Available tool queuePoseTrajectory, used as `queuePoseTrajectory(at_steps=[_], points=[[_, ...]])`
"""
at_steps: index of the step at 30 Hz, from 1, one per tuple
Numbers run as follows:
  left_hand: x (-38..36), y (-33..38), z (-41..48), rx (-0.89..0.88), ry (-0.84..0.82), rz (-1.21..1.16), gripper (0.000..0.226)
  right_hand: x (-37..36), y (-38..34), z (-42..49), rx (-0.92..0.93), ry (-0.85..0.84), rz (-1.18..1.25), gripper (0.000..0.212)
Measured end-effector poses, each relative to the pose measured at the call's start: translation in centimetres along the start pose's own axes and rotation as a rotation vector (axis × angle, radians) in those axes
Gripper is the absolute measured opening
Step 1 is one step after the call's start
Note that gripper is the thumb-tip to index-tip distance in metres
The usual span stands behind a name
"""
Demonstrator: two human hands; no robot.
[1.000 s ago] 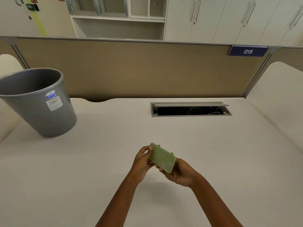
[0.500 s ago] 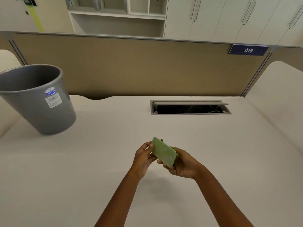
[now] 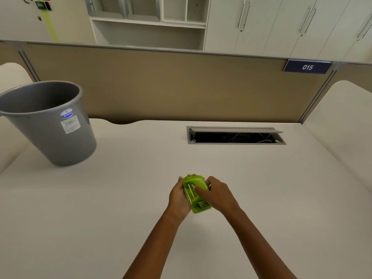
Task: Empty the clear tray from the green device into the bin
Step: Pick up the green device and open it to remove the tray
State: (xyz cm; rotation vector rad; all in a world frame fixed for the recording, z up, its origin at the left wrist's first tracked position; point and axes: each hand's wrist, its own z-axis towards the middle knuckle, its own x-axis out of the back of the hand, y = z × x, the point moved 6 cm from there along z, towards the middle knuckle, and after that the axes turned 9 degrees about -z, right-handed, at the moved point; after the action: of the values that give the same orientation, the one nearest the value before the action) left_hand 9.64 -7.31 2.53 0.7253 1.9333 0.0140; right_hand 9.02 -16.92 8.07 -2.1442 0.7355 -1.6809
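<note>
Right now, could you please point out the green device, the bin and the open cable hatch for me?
green device (image 3: 194, 193): head view, on its upper face, between the two hands.
bin (image 3: 58, 141): head view, on its grey outer wall below the label.
cable hatch (image 3: 235, 137): head view, on the dark opening in the desk.

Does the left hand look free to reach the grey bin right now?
Probably not yet: the left hand is gripping the green device together with the right hand; bare desk lies between it and the bin.

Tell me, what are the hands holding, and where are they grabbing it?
Both hands hold the green device above the desk. The left hand cups its left long side; the right hand grips the right side, with fingers across the top.
</note>
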Motion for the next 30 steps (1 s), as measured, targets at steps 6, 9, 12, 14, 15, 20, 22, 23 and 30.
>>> queuePoseTrajectory(at_steps=[6,9,12,14,15,20,22,23,30], points=[[0.8,-0.5,-0.1,0.001,0.065,-0.010,0.042,0.4,-1.0,-0.1,0.035,0.173,0.060,0.035],[0.9,-0.6,-0.3,0.004,0.075,-0.013,0.041,0.0,-1.0,0.1,0.010,0.120,0.153,0.031],[0.9,-0.5,-0.3,0.000,0.090,-0.023,0.039,-0.5,-1.0,0.3,-0.017,0.076,0.274,0.027],[0.9,-0.4,-0.3,-0.001,0.106,-0.039,0.039,-0.6,-1.0,0.3,-0.026,0.065,0.319,0.026],[1.0,-0.4,-0.3,-0.003,0.114,-0.045,0.039,-0.7,-1.1,0.3,-0.024,0.068,0.327,0.027],[0.8,-0.2,-0.3,-0.032,0.114,-0.080,0.037,-0.6,-1.6,0.1,-0.003,0.121,0.355,0.029],[0.8,0.0,-0.4,-0.031,0.123,-0.081,0.035,-0.6,-1.5,0.1,-0.007,0.127,0.387,0.028],[0.8,0.1,-0.5,-0.028,0.129,-0.088,0.033,-0.6,-1.5,0.1,-0.008,0.127,0.401,0.027],[0.2,-0.4,-0.8,0.018,0.081,-0.101,0.044,-0.5,-1.3,0.0,-0.012,0.149,0.472,0.025]])
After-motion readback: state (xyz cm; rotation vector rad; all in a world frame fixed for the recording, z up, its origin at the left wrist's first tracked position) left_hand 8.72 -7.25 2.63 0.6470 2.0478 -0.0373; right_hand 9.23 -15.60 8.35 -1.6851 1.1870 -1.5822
